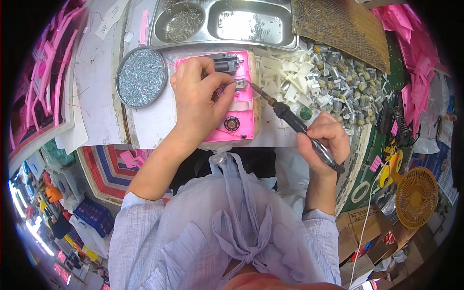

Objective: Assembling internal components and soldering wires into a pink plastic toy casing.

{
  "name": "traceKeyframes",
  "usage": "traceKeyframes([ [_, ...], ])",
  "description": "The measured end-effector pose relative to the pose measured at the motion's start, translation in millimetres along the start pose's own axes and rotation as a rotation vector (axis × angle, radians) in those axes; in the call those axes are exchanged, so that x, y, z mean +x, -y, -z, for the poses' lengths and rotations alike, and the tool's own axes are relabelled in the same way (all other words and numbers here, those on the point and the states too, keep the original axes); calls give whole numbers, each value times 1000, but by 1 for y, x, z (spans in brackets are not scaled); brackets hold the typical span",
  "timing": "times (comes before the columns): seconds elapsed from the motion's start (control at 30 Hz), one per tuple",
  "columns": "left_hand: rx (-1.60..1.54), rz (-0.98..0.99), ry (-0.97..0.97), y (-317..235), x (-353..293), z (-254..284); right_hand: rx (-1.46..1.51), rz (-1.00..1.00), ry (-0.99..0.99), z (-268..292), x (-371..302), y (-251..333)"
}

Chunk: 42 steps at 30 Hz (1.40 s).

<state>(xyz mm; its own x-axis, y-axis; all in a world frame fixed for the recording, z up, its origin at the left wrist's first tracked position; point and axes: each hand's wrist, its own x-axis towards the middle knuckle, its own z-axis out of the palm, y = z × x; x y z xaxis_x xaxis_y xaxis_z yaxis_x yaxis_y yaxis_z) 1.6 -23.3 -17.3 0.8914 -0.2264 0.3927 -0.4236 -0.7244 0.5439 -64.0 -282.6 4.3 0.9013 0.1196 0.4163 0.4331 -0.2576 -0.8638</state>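
White bench [151,129], pink plastic housing [247,123] at near edge. Right hand [327,141] wrapped round soldering iron [291,117], left hand [200,96] in a narrow pinch; black-grey module [226,65] and round black part [232,124] look seated. Small metal part [240,84] by iron tip seems mid-joint with the pinched thin wire [226,86]; bond and remaining wiring unclear.

A plastic casing [249,119] lies on the tabletop [150,127] beneath the left hand [199,94], a dish [118,79] of screws [141,77] to its left, plastic parts [294,79] and small motors [349,83] to its right. Behind sits a tray [251,41], a board [343,34] to its right. The right hand [328,137] holds a soldering iron [291,118] across the casing's right edge.
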Motion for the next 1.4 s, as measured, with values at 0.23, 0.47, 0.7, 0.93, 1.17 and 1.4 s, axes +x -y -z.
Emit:
traceKeyframes([
  [0.23,6,2,-1,-1,0,0,-10,21,-3,0,-1,3],
  [0.47,12,2,-2,-2,0,0,-55,52,37,-2,1,2],
  [0.7,12,2,-2,-2,0,1,-95,109,22,3,2,8],
  [0.93,24,0,1,-4,0,3,33,-22,-143,5,-10,0],
  [1.17,-14,-16,-35,-1,-4,4,286,-263,-339,8,-24,-2],
  [1.4,-6,-94,-16,-5,0,2,106,-124,-167,3,-17,4],
])
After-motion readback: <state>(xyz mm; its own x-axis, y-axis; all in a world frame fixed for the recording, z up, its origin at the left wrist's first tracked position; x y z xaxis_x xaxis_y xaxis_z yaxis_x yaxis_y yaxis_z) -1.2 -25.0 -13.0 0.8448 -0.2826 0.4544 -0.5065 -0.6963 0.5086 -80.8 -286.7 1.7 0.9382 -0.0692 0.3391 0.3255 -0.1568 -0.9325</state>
